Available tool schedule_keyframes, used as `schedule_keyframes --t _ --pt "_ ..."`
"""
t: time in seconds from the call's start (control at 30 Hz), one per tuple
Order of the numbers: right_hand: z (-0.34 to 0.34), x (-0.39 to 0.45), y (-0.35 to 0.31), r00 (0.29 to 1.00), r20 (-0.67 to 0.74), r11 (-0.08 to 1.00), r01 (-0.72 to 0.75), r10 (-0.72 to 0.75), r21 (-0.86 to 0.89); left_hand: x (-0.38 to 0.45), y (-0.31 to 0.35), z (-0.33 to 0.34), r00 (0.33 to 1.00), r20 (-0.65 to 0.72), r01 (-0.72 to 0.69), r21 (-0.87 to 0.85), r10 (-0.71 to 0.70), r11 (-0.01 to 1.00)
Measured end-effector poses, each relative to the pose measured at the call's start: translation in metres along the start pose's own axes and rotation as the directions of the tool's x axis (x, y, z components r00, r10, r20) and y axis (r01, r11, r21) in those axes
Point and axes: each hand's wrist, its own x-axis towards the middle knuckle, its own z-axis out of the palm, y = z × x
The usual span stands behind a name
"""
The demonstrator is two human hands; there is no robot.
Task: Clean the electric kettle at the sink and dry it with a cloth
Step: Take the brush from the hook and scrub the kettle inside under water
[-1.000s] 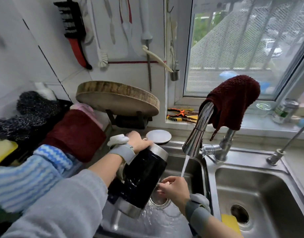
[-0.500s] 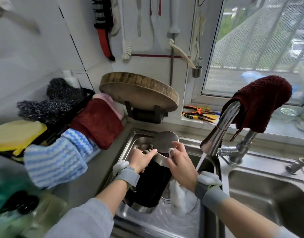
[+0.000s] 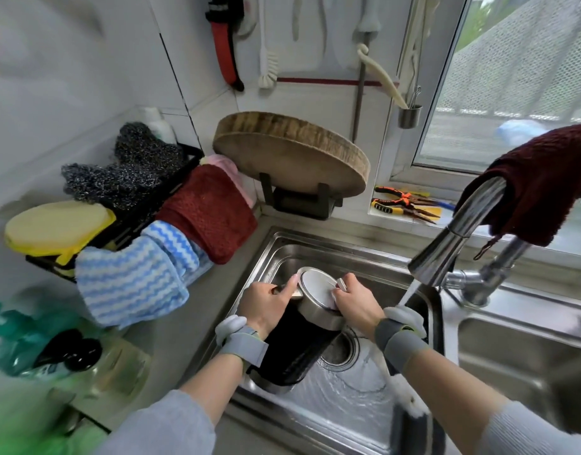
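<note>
The electric kettle [image 3: 295,343], black with a steel top and lid [image 3: 315,285], stands tilted in the left basin of the sink [image 3: 276,251]. My left hand [image 3: 266,305] grips it at the top of the handle, thumb towards the lid. My right hand [image 3: 358,305] holds a white cloth [image 3: 340,284] against the lid's right edge; the cloth's tail [image 3: 404,392] hangs below my wrist. Water [image 3: 410,290] runs from the faucet [image 3: 453,238] just right of my right hand. A dark red cloth [image 3: 541,182] is draped over the faucet.
Left of the sink a rack holds a blue-striped cloth [image 3: 135,277], a red cloth [image 3: 207,215], a yellow sponge [image 3: 56,224] and steel scourers [image 3: 128,169]. A round wooden board [image 3: 292,152] stands behind the basin. Pliers [image 3: 404,205] lie on the sill. The right basin [image 3: 528,362] adjoins.
My right hand left the water stream and came up to the kettle's top with the white cloth. The lid, open half a second ago, now lies down on the kettle.
</note>
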Motion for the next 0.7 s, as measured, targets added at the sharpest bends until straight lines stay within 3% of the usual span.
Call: schedule_keyframes --t 0.17,0.27,0.37,0.5,0.57,0.7 --pt "0.005 0.003 0.009 0.998 0.052 0.987 -0.044 0.037 0.156 0.005 -0.013 0.002 0.998 0.039 0.051 -0.015 -0.051 0.999" --pt "0.010 0.000 0.021 0.993 0.099 0.934 -0.090 0.059 0.346 0.013 -0.018 0.006 0.979 0.164 0.135 -0.069 -0.123 0.988" --pt "0.013 -0.004 0.040 0.993 0.010 0.848 -0.108 0.120 0.519 0.018 -0.015 0.019 0.926 0.343 0.208 -0.122 -0.156 0.970" --pt "-0.003 -0.004 0.073 0.945 0.039 0.593 -0.235 0.325 0.770 0.015 0.002 0.050 0.810 0.563 0.304 -0.162 -0.164 0.939" --pt "-0.014 -0.002 0.089 0.928 0.004 0.561 -0.229 0.374 0.796 0.017 0.013 0.067 0.756 0.634 0.309 -0.126 -0.163 0.943" --pt "-0.028 -0.002 0.101 0.925 -0.046 0.593 -0.204 0.378 0.779 0.026 0.029 0.094 0.723 0.665 0.274 -0.028 -0.186 0.961"
